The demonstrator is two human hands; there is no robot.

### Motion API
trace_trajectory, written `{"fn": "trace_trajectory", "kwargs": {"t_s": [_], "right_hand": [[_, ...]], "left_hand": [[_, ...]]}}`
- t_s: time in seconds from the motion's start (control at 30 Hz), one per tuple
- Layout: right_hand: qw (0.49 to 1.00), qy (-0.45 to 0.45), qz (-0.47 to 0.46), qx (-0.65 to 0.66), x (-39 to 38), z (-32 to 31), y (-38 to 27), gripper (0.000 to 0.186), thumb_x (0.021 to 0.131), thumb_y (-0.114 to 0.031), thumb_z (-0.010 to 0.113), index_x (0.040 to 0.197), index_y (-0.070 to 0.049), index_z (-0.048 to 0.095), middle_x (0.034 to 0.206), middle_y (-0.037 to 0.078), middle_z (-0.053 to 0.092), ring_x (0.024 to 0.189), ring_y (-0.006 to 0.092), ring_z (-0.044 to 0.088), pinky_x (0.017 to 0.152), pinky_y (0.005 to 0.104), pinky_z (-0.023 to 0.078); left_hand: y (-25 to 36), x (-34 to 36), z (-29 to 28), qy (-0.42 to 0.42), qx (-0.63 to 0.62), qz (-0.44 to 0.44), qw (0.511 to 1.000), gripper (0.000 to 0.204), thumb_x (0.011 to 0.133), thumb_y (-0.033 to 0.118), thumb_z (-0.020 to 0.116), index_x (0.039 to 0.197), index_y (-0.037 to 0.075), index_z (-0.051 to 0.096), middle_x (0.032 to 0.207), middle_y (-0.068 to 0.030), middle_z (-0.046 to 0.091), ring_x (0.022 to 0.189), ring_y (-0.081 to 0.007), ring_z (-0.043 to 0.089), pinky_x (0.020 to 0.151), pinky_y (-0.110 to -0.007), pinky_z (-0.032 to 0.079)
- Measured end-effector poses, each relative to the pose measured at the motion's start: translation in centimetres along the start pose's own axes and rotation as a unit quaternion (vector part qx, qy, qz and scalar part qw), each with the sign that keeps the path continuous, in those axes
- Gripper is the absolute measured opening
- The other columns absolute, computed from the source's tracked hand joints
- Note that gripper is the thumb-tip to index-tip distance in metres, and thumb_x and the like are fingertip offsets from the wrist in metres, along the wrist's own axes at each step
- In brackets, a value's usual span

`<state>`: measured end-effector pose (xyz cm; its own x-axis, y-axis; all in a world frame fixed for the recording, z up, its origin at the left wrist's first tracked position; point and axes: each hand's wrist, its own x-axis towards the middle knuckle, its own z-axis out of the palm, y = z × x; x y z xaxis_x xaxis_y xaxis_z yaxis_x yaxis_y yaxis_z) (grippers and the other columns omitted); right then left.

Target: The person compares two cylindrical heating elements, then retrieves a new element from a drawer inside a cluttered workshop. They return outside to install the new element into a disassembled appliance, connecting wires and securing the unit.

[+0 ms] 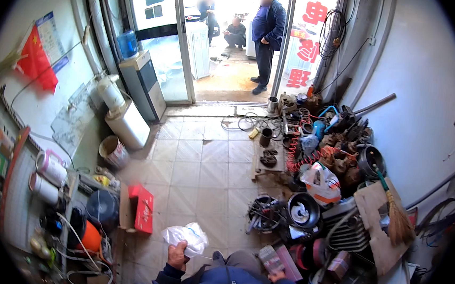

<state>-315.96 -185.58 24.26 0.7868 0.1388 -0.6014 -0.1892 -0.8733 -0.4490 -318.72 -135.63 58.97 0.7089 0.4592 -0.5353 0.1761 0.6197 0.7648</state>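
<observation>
My left hand (pixel 177 255) is closed on a crumpled white plastic bag (pixel 190 237), which hangs above the tiled floor in front of my body. Lower right, my right hand (pixel 277 276) is at the near edge of a pink flat box (pixel 288 262). A pale patterned package (pixel 270 258) lies right beside that box. The fingers of my right hand are too small and partly hidden, so whether they grip the box does not show.
An open red carton (pixel 140 208) stands on the floor at left. To the right are a low bench (pixel 269 165), a black round pan (pixel 303 210), a broom (pixel 398 222) and heaped parts. Cables (pixel 261 123) trail near the doorway, where a person (pixel 266 33) stands; others are outside.
</observation>
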Motion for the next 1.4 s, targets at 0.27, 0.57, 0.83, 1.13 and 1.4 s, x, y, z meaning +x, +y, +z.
{"fn": "trace_trajectory", "kwargs": {"t_s": [0.27, 0.57, 0.83, 1.13, 1.4], "right_hand": [[0.982, -0.107, 0.153, 0.016, 17.3, -11.3, -17.1, 0.034, 0.080, -0.038, 0.076, 0.098, -0.009, 0.079, 0.107, 0.020, 0.075, 0.105, 0.0362, 0.070, 0.092, 0.0444, 0.056], [0.989, 0.140, -0.039, 0.010, 59.1, -31.3, -41.4, 0.035, 0.078, -0.036, 0.072, 0.092, -0.004, 0.077, 0.093, 0.017, 0.076, 0.090, 0.0375, 0.072, 0.081, 0.0437, 0.058], [0.937, 0.197, -0.168, 0.236, 89.0, -57.1, -75.3, 0.025, 0.087, -0.021, 0.070, 0.096, 0.002, 0.075, 0.077, 0.015, 0.075, 0.072, 0.0240, 0.074, 0.071, 0.0396, 0.057], [0.994, -0.064, 0.085, -0.040, 98.4, -47.3, -71.0, 0.040, 0.082, -0.040, 0.073, 0.099, -0.003, 0.075, 0.095, 0.021, 0.074, 0.091, 0.0387, 0.071, 0.086, 0.0463, 0.055], [0.979, -0.106, 0.165, 0.046, 115.3, -54.1, -83.9, 0.030, 0.086, -0.027, 0.071, 0.101, -0.002, 0.074, 0.091, 0.015, 0.075, 0.088, 0.0329, 0.073, 0.081, 0.0479, 0.057]], "left_hand": [[10.6, 30.6, 12.8, -0.022, 0.001, 0.043, 0.999, 0.031, 0.094, 0.016, 0.060, 0.124, 0.005, 0.060, 0.092, -0.0057, 0.071, 0.062, -0.0138, 0.066, 0.041, -0.026, 0.042], [27.7, 55.1, 31.0, 0.035, -0.008, 0.033, 0.999, 0.022, 0.093, 0.018, 0.063, 0.112, 0.006, 0.063, 0.077, -0.0021, 0.065, 0.048, -0.0099, 0.054, 0.037, -0.026, 0.033], [36.6, 81.8, 38.3, 0.042, -0.010, 0.002, 0.999, 0.032, 0.093, 0.018, 0.063, 0.120, 0.002, 0.062, 0.095, -0.0059, 0.069, 0.073, -0.0157, 0.067, 0.053, -0.029, 0.049], [55.6, 110.8, 51.7, -0.027, -0.015, 0.066, 0.997, 0.041, 0.094, 0.016, 0.060, 0.132, 0.003, 0.056, 0.109, -0.0102, 0.069, 0.090, -0.0204, 0.071, 0.073, -0.033, 0.060], [65.3, 136.3, 61.0, -0.053, 0.031, 0.007, 0.998, 0.044, 0.095, 0.012, 0.061, 0.136, -0.001, 0.054, 0.117, -0.0101, 0.067, 0.105, -0.0214, 0.068, 0.089, -0.036, 0.057]]}}
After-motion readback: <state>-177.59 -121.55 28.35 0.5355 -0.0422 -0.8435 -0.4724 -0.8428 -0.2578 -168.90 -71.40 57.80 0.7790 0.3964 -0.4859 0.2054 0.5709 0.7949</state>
